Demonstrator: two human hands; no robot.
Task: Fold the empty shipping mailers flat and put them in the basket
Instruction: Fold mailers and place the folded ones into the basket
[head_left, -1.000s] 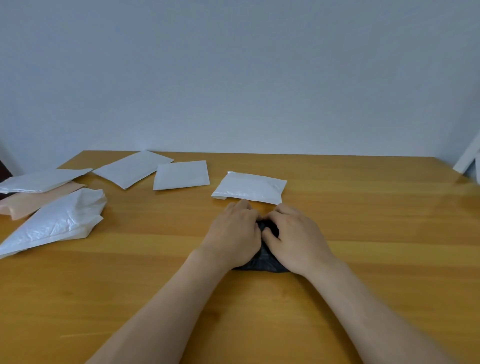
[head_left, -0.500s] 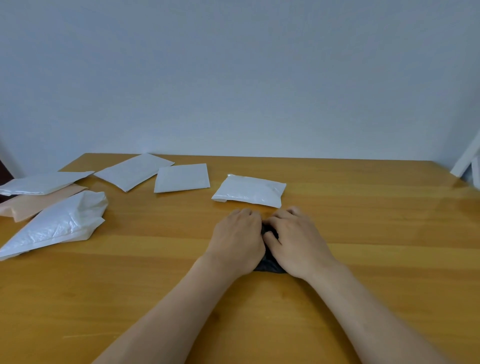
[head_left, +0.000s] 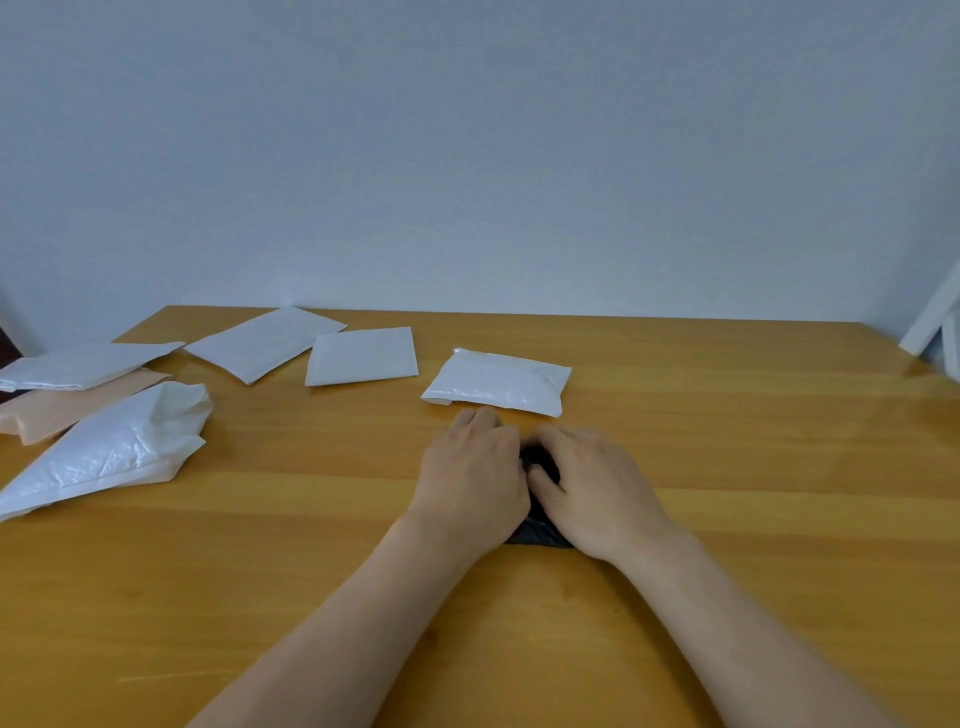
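beneath left hand (head_left: 470, 478) and right hand (head_left: 597, 493), a small crinkly black mailer (head_left: 537, 530)

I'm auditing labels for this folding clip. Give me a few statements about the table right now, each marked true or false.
1. The left hand and the right hand both rest on the black mailer. True.
2. A folded white mailer lies just beyond the hands. True.
3. A basket stands beside the black mailer. False: no basket is in view.
4. The peach mailer lies to the right of the hands. False: it lies far to their left.
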